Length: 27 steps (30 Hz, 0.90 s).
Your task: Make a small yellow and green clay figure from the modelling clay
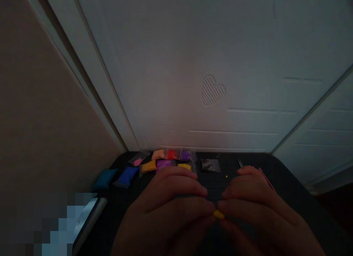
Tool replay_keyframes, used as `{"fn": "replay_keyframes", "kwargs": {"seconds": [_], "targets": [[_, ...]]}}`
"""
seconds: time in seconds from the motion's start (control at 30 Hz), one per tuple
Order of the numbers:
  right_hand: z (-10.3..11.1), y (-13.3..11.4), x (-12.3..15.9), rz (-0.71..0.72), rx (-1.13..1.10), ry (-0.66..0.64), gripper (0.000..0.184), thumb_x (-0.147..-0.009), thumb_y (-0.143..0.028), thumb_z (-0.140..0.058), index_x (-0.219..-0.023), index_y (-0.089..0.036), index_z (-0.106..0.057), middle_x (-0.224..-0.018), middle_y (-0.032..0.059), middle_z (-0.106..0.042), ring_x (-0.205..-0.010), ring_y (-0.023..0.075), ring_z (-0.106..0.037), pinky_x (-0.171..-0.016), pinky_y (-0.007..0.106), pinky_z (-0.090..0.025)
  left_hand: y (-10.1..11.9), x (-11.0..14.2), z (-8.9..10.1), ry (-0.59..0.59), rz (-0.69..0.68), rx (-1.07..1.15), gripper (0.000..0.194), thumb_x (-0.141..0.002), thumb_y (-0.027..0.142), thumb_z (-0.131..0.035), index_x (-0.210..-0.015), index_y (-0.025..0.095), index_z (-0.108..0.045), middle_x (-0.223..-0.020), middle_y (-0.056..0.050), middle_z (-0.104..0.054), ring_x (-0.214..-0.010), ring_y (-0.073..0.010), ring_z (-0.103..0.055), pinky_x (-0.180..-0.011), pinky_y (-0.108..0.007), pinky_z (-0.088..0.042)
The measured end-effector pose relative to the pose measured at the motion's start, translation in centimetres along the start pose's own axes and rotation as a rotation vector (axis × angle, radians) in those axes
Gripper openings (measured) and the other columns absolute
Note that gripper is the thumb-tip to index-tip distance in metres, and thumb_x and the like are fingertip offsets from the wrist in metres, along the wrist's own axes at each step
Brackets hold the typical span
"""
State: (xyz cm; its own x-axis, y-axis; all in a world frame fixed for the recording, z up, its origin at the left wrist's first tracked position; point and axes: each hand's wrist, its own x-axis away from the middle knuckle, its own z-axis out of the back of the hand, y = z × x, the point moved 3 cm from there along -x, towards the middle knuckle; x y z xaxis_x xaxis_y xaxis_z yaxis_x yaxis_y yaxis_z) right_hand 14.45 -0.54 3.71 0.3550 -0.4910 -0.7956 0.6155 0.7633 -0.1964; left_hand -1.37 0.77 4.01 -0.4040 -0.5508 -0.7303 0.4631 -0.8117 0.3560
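Plainly, a white panel (pixel 171 46) took up most of the view, pressed with a striped heart (pixel 212 91), a fainter heart (pixel 167 133) and grooved lines. Below it stretched a dark bench (pixel 306 201). The person's left hand (pixel 171 208) and right hand (pixel 256 208) faced each other with curled fingers, both pinching one yellow lump (pixel 219 214) between their fingertips. A pale-rimmed object (pixel 91 224), partly pixelated, lay at the lower left. Near it were a teal packet (pixel 105 179) and a blue packet (pixel 127 176). Beyond the left hand, small packets (pixel 149 166) showed orange, purple, yellow, peach, red, violet and pink; any print was too dim to read. A dark packet (pixel 210 165) lay to their right. Just by the right hand were a pink stick (pixel 267 179) and a slim pointed tool (pixel 239 162). Smallest was a yellow crumb (pixel 226 176), lying on the bench between the dark packet and the right hand.
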Motion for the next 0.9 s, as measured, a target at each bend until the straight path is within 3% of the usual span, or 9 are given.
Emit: {"fn": "replay_keyframes", "kwargs": {"seconds": [0.47, 0.9], "targets": [[-0.02, 0.03, 0.06, -0.006, -0.052, -0.035, 0.024, -0.062, -0.012, -0.062, -0.084, -0.021, -0.059, -0.075, -0.0016, -0.061, -0.07, 0.0108, -0.058, -0.086, 0.031, -0.037, 0.19, -0.44, 0.05, -0.035, -0.007, 0.062, 0.016, -0.063, 0.01, -0.06, -0.076, 0.021, -0.059, -0.077, 0.0, -0.062, -0.08, -0.0125, -0.056, -0.076, -0.022, -0.047], [-0.07, -0.04, 0.39, -0.026, -0.074, -0.006, 0.021, -0.064, -0.014, -0.061, -0.084, -0.019, -0.059, -0.073, 0.0011, -0.061, -0.069, 0.0135, -0.058, -0.084, 0.035, -0.041, -0.12, 0.12, -0.3, -0.005, 0.013, 0.04, 0.015, -0.065, 0.011, -0.058, -0.076, 0.022, -0.059, -0.078, 0.001, -0.061, -0.081, -0.0132, -0.056, -0.073, -0.023, -0.048]]}}
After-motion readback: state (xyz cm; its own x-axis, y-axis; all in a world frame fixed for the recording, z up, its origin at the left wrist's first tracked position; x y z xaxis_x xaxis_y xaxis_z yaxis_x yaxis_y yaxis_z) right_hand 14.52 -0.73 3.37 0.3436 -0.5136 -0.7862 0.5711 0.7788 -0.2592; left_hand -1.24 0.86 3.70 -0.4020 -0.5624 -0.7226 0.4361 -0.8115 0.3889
